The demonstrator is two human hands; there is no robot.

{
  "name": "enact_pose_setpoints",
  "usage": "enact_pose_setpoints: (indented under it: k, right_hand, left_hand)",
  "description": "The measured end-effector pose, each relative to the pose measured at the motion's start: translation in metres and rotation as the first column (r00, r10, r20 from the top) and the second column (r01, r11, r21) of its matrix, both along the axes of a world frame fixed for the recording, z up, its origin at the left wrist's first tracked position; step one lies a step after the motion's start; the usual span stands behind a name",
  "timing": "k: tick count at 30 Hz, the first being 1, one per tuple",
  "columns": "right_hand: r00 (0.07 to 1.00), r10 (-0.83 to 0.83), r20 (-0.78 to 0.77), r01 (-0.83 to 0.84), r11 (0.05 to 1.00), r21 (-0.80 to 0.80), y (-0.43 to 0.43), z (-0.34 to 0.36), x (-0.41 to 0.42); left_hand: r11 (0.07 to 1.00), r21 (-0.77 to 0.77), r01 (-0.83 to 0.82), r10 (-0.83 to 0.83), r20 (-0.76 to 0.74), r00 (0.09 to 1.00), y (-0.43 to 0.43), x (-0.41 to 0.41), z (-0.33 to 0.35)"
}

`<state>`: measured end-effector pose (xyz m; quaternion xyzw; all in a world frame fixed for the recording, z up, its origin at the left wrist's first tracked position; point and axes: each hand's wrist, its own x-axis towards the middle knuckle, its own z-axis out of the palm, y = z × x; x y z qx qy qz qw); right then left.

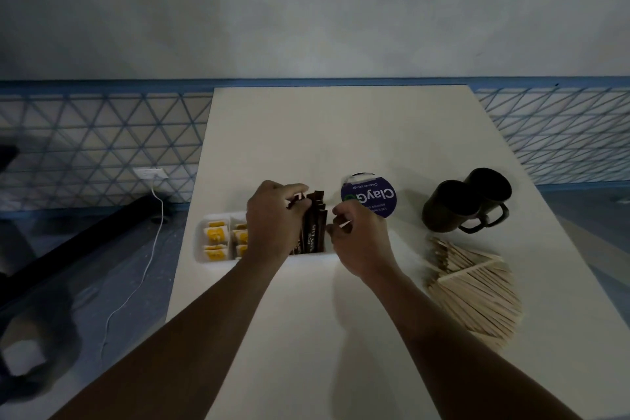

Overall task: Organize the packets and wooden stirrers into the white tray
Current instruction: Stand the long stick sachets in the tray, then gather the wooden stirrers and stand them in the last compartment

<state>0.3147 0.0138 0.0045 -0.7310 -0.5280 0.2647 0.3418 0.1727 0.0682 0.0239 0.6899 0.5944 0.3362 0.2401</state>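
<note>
Table (341, 133): white top, set against a wall with a blue lattice band. Tray (201, 249): white, divided, lying on the table near its left edge, its right part covered by the hands. Yellow packets (215, 235): stacked flat in the two left compartments, several in each. Brown packets (315, 232): long dark sticks, standing upright and close together in the compartment right of the yellow ones, tops rising above the rim. Left hand (272, 218): over the middle of the tray, fingers curled round the tops of the brown packets, gripping the bunch from the left. Right hand (363, 242): at the tray's right end, just beside the brown packets, fingers curled inward; a thin pale sliver shows at the fingertips, and whether it is pinched cannot be told. Stirrers (477, 293): pale wooden sticks in a loose fanned heap on the table, well to the right of the tray, none in it. Tub (375, 198): round, purple label with white lettering, just behind the right hand. Mugs (456, 204): two, dark, side by side and touching, behind the stirrers, handles toward the viewer. Socket (150, 174): white, low on the lattice wall, left of the table.
</note>
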Motion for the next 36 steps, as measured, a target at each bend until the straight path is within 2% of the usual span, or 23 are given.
enact_pose_setpoints:
  k: [4, 8, 12, 15, 19, 23, 27, 30, 36]
  right_hand:
    - [0.999, 0.026, 0.045, -0.027, 1.0, 0.004, -0.013, 0.006, 0.033]
    - [0.992, 0.049, 0.113, -0.045, 0.998, -0.033, -0.031, 0.009, 0.068]
    - [0.991, 0.03, 0.132, -0.016, 0.995, -0.103, -0.055, 0.002, 0.115]
    - [0.97, 0.033, 0.24, 0.003, 0.989, -0.145, -0.076, -0.002, 0.15]
    - [0.919, 0.07, 0.388, 0.02, 0.975, -0.222, -0.101, -0.007, 0.191]
    - [0.855, 0.175, 0.489, -0.021, 0.952, -0.305, -0.115, -0.018, 0.22]
    - [0.824, 0.245, 0.511, -0.054, 0.932, -0.36, -0.123, -0.024, 0.238]
    - [0.818, 0.239, 0.524, -0.043, 0.933, -0.358, -0.127, -0.029, 0.244]
    - [0.822, 0.228, 0.522, -0.037, 0.936, -0.35, -0.126, -0.033, 0.248]
  left_hand:
    - [0.995, 0.088, -0.052, 0.05, 0.022, 0.999, -0.01, 0.025, 0.013]
    - [0.997, 0.073, -0.009, 0.003, 0.074, 0.997, -0.027, 0.058, 0.02]
    - [0.99, -0.05, 0.134, -0.128, 0.103, 0.986, -0.051, 0.101, 0.01]
    - [0.955, -0.185, 0.233, -0.225, 0.064, 0.972, -0.073, 0.127, -0.006]
    - [0.882, -0.29, 0.372, -0.38, 0.029, 0.924, -0.103, 0.155, -0.019]
    - [0.811, -0.369, 0.453, -0.49, -0.006, 0.872, -0.125, 0.178, -0.029]
    - [0.756, -0.365, 0.544, -0.621, -0.135, 0.772, -0.14, 0.2, -0.035]
    - [0.724, -0.352, 0.594, -0.672, -0.165, 0.722, -0.146, 0.212, -0.04]
    - [0.691, -0.427, 0.583, -0.717, -0.302, 0.629, -0.153, 0.221, -0.054]
